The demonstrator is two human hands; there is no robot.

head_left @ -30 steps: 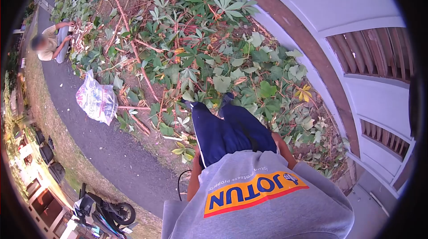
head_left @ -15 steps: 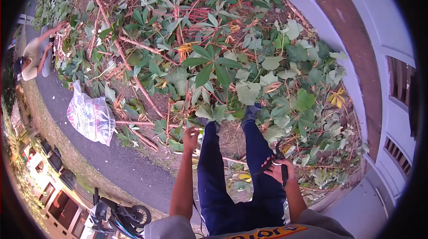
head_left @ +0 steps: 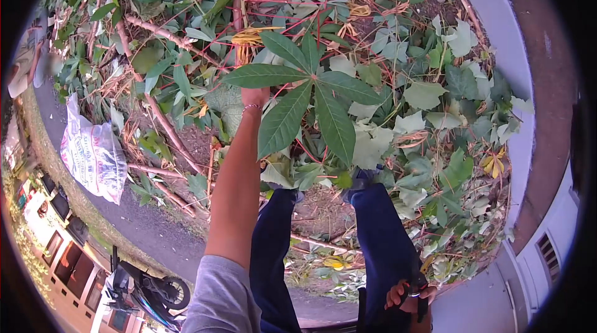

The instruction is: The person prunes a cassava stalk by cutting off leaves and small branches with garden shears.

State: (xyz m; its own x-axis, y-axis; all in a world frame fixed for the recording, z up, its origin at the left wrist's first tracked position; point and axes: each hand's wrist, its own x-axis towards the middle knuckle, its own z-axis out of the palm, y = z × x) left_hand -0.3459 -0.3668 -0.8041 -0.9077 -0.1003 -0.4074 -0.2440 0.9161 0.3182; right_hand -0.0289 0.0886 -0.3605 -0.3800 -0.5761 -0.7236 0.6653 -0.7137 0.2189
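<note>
My left arm stretches forward into the cut foliage, and my left hand [head_left: 254, 95] is at a thick reddish-brown stem [head_left: 238, 16]. A large green palmate leaf [head_left: 314, 78] covers its fingers, so I cannot see whether they grip the stem. Thin red leaf stalks and yellowed leaves [head_left: 258, 37] lie just beyond the hand. Low by my right thigh, my right hand [head_left: 398, 296] is closed around what look like black-handled pruning shears [head_left: 415, 288], partly in shadow.
Cut branches [head_left: 165, 118] and leaves are heaped around my feet. A white printed plastic sack [head_left: 93, 156] stands on the paved path at left, near another person [head_left: 28, 59]. A parked motorcycle [head_left: 146, 289] is lower left. A pale wall edge [head_left: 519, 72] bounds the right side.
My left hand has reached forward from beside my knee into the leaves. The right hand has dropped lower with the shears. The view has shifted forward and closer to the foliage.
</note>
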